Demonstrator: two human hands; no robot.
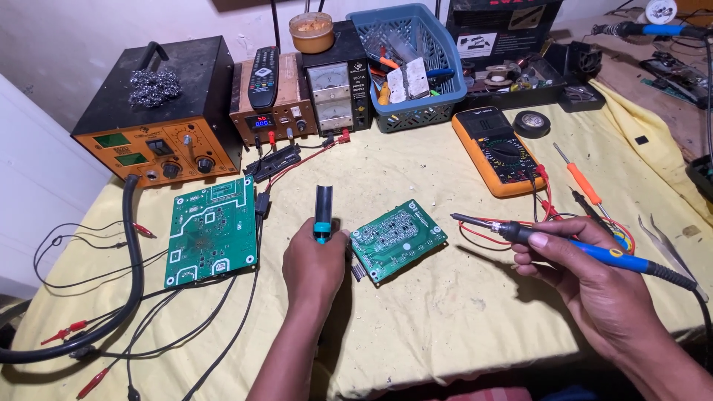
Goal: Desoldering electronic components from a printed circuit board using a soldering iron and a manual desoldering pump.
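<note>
My left hand (316,260) grips a dark pump-like tool with a teal collar (324,212), held upright just left of a small green circuit board (399,239) lying tilted on the yellow cloth. My right hand (583,278) holds a soldering iron with a blue handle (564,243), its thin metal tip pointing left and hovering just right of that board. A larger green circuit board (212,230) lies flat further left, apart from both hands.
An orange rework station (160,104), a small supply with a remote on it (269,93), a meter-faced power supply (334,82) and a blue basket (438,89) line the back. An orange multimeter (499,152), screwdriver (583,180), tweezers (668,245) and loose leads (134,297) lie around.
</note>
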